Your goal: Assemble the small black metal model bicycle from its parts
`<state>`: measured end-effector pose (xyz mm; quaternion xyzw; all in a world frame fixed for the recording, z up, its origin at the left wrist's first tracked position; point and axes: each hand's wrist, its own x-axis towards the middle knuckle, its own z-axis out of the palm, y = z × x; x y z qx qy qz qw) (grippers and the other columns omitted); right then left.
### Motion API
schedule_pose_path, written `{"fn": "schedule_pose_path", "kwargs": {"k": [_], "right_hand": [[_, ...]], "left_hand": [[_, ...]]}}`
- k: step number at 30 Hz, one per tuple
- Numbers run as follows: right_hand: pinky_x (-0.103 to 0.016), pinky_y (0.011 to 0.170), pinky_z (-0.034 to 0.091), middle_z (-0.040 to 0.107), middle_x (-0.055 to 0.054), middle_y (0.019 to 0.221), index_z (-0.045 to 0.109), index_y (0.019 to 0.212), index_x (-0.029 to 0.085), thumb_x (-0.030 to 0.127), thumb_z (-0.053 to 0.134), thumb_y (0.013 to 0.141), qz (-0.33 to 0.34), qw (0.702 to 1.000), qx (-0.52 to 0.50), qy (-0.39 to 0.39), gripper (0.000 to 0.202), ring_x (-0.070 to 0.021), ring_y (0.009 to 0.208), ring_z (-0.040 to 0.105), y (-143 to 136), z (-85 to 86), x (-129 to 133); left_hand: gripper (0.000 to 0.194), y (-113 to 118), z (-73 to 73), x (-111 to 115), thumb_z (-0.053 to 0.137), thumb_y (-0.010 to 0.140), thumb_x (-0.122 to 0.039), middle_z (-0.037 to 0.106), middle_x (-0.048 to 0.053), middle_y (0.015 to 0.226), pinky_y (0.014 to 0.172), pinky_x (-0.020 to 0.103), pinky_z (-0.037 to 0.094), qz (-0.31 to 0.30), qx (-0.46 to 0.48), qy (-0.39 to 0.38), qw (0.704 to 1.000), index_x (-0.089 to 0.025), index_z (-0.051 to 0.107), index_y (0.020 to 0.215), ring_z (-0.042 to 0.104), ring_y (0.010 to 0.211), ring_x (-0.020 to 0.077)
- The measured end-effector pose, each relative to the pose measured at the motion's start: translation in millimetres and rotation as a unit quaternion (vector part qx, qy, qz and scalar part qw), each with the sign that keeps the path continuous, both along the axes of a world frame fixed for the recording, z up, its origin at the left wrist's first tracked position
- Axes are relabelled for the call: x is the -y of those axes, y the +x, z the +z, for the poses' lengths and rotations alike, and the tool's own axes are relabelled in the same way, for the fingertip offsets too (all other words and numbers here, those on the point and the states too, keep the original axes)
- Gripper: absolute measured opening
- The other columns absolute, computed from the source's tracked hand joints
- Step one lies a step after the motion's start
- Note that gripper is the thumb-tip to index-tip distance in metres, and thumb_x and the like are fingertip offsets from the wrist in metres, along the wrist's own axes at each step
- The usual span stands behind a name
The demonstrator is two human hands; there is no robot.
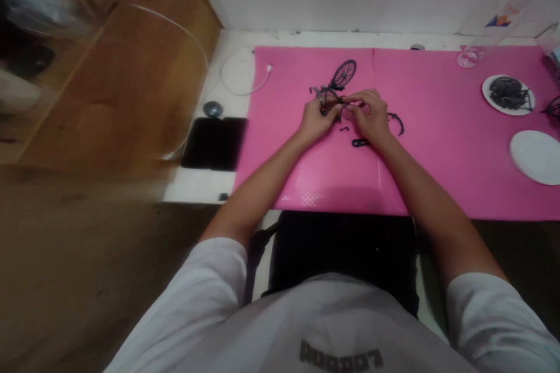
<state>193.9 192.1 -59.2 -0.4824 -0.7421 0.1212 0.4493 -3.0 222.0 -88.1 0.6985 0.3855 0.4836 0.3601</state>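
A small black model bicycle (328, 93), its spoked wheel (344, 74) pointing away from me, is between my hands above the pink mat. My left hand (317, 119) is closed on its frame. My right hand (370, 113) pinches at the near end of the frame, thumb and fingers together; whether a separate small part is between them is too small to tell. Below the fingers lies a tiny black piece (345, 129). A flat black part (360, 143) sits by my right wrist, and a curved black part (397, 123) lies just right of that hand.
The pink mat (441, 145) covers most of the white table. At right are a white plate of black parts (510, 95), a white round plate or lid (536, 156) and a clear bottle (475, 55). A black flat object (214, 144), a small round dish (212, 109) and a white cable (245, 93) lie left.
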Motion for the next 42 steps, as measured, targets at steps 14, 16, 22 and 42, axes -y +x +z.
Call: {"fn": "schedule_pose_path", "kwargs": {"k": [14, 16, 22, 42], "right_hand": [[-0.059, 0.104, 0.058, 0.081, -0.009, 0.105, 0.082, 0.105, 0.031, 0.059, 0.064, 0.105, -0.019, 1.0, -0.002, -0.006, 0.033, -0.0339, 0.11, 0.07, -3.1, 6.7, 3.5], [-0.06, 0.105, 0.058, 0.081, -0.009, 0.104, 0.082, 0.104, 0.031, 0.059, 0.063, 0.105, -0.02, 1.0, -0.003, -0.006, 0.034, -0.0342, 0.11, 0.07, -2.6, 5.6, 3.0], [-0.06, 0.107, 0.058, 0.08, -0.009, 0.105, 0.08, 0.107, 0.031, 0.063, 0.064, 0.105, -0.024, 1.0, 0.017, -0.004, 0.036, -0.0337, 0.109, 0.07, -3.3, 7.9, 4.3], [-0.053, 0.102, 0.062, 0.08, -0.007, 0.104, 0.081, 0.105, 0.028, 0.064, 0.068, 0.104, -0.016, 0.999, -0.033, 0.0, 0.038, -0.0299, 0.107, 0.072, -0.5, -5.3, -1.1]], "left_hand": [[0.037, 0.9, 7.3, 4.8, 0.075, 0.101, -0.055, 0.085, 0.013, 0.108, 0.097, 0.041, 0.064, 0.006, -0.003, 0.023, 1.0, -0.02, 0.083, 0.112, 0.08, 0.108, 0.0264], [0.034, 0.7, 7.7, 5.0, 0.076, 0.101, -0.053, 0.085, 0.013, 0.109, 0.098, 0.041, 0.064, 0.005, -0.004, 0.024, 1.0, -0.022, 0.084, 0.112, 0.08, 0.111, 0.0269], [0.027, 0.0, 13.1, 7.4, 0.077, 0.101, -0.049, 0.085, 0.012, 0.12, 0.098, 0.039, 0.064, 0.002, -0.022, 0.03, 0.999, -0.024, 0.085, 0.111, 0.079, 0.119, 0.0272], [0.032, 4.4, 0.0, 2.1, 0.086, 0.093, -0.048, 0.085, 0.011, 0.105, 0.091, 0.033, 0.065, -0.007, 0.108, -0.027, 0.994, -0.02, 0.082, 0.108, 0.081, 0.097, 0.0205]]}}
